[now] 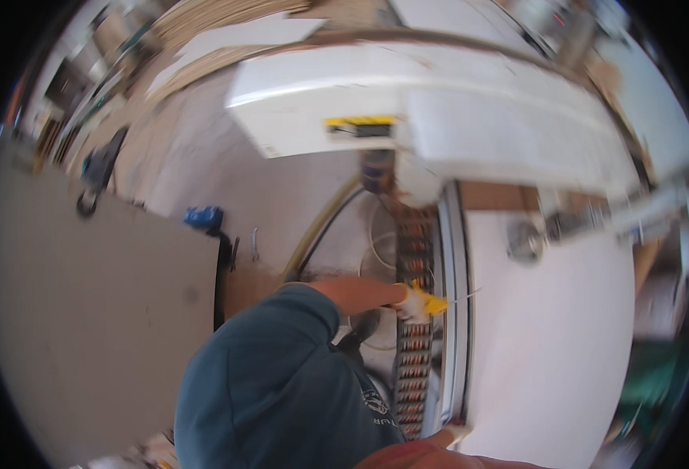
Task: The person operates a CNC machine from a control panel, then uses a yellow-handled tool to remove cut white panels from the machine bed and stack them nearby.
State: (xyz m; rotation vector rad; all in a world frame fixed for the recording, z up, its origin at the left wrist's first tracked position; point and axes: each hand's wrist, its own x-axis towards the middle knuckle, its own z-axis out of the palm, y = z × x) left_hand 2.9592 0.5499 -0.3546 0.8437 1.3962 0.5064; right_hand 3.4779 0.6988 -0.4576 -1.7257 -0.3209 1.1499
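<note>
My left hand (416, 304), in a pale work glove with a yellow cuff, reaches over the roller track (415, 363). Its fingers are closed, and bright yellow shows at them; whether that is glove coating or a tool I cannot tell. A thin pale strip (464, 296) sticks out of them to the right, across the metal rail (455, 258) and over the edge of a large white panel (551, 336). Low in view, my right hand (458, 431) is at the panel's near left corner. Its fingers are blurred and partly hidden.
A long white machine housing (508, 125) spans the far side above the track. At left stands a large grey-brown board (94, 305). On the floor lie a blue tool (204, 217), a wrench (255, 244) and a hose (317, 227). Stacked sheets (227, 23) are farther back.
</note>
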